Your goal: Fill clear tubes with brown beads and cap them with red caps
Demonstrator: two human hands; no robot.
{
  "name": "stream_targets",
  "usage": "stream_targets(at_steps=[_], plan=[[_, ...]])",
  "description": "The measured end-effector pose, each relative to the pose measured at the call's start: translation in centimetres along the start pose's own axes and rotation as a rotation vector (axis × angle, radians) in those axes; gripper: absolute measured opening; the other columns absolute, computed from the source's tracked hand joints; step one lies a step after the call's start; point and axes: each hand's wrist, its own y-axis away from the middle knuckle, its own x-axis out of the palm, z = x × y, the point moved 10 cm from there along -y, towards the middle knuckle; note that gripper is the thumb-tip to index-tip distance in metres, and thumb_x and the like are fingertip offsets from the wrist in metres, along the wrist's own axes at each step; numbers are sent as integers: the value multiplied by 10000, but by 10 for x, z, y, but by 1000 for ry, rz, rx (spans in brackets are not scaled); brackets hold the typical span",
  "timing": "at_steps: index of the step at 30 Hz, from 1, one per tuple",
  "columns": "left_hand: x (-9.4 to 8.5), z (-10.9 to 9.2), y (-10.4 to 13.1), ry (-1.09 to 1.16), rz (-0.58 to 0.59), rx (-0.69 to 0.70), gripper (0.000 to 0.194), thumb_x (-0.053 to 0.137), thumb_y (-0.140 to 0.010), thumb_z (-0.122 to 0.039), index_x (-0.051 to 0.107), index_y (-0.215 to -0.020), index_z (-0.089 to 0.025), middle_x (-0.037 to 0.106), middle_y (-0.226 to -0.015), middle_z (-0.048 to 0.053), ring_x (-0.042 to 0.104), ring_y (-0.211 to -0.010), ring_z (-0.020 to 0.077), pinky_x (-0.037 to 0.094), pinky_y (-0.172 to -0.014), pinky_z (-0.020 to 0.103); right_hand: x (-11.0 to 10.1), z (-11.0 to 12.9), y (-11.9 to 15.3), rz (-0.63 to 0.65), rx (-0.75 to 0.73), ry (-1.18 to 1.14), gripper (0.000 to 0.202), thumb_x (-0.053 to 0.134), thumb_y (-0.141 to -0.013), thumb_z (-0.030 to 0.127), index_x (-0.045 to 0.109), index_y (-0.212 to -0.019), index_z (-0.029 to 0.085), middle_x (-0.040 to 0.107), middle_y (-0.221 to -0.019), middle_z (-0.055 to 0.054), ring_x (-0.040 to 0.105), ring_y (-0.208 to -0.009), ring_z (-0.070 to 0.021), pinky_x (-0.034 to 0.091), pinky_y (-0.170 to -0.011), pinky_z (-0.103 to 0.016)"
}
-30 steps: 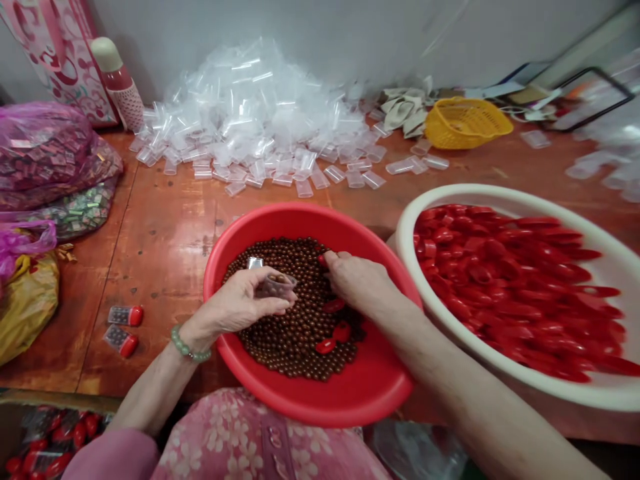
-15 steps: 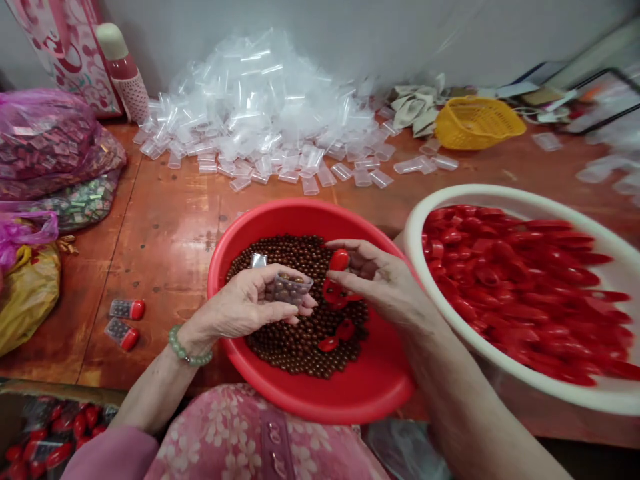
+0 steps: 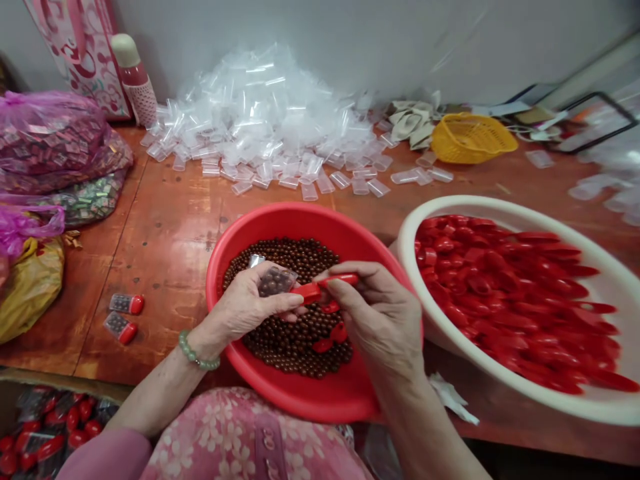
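Observation:
Over the red basin (image 3: 300, 212), my left hand (image 3: 250, 300) is closed around a small clear plastic container (image 3: 275, 281) filled with brown balls. My right hand (image 3: 383, 313) pinches a red plastic cap (image 3: 307, 292), whose near end meets the container's open mouth. Another part of the red plastic sticks out between the right thumb and fingers. Below both hands lie many shiny brown balls (image 3: 295, 353). A few loose red caps (image 3: 330, 339) rest on top of them, and a small silvery piece shows beside my left fingers.
A white basin (image 3: 407, 250) of red caps stands to the right. Clear plastic sleeves (image 3: 270, 127) are heaped along the wall. Two capped containers (image 3: 121, 327) lie at left, above a box of more (image 3: 50, 433). A yellow basket (image 3: 470, 137) and filled bags (image 3: 55, 147) sit farther back.
My right hand has moved left and brought the red cap against the mouth of the filled container. My left hand has tilted the container towards it. The view has shifted slightly.

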Motion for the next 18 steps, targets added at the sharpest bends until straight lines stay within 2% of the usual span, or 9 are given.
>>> stream_targets(at_steps=[5,10,12,15,17,18], plan=[[-3,-2,2,24,-23,39,376,834,-624,-267,578,-862,-129,637,-807,4,581,-700,86,461,-727,252,5,-9,6,98,69,-39,276,667,-835,361,685,-1088,254,637,-739,15,579,-590,-94,522,-589,-237],[-8,-4,1,-29,-44,49,394,863,-572,-294,634,-842,-121,617,-789,-9,538,-731,88,406,-771,253,13,-6,6,225,68,107,346,675,-829,354,678,-1170,294,604,-873,5,588,-680,-86,533,-645,-227],[-11,-3,0,-66,-56,44,375,860,-572,-291,646,-831,-124,593,-763,-24,515,-719,85,385,-756,248,15,-8,7,226,99,114,418,717,-788,349,650,-1194,277,633,-855,8,611,-676,-97,550,-631,-231],[-15,-2,-2,-85,-87,44,322,848,-576,-246,633,-787,-133,547,-713,-49,471,-675,73,363,-723,243,15,-10,9,183,132,154,358,748,-750,370,664,-1064,220,703,-797,-11,655,-680,-127,580,-656,-254],[-17,-3,-2,-106,-110,57,297,837,-576,-201,619,-768,-137,529,-697,-57,454,-659,70,356,-711,244,15,-9,11,173,119,242,322,707,-786,408,668,-1028,200,735,-859,-44,676,-689,-140,591,-681,-273],[-18,-4,-2,-124,-117,67,292,830,-575,-178,615,-767,-138,528,-698,-57,454,-661,72,354,-706,244,15,-8,12,177,103,295,351,669,-817,424,660,-1085,197,741,-892,-53,681,-686,-141,595,-689,-283]])
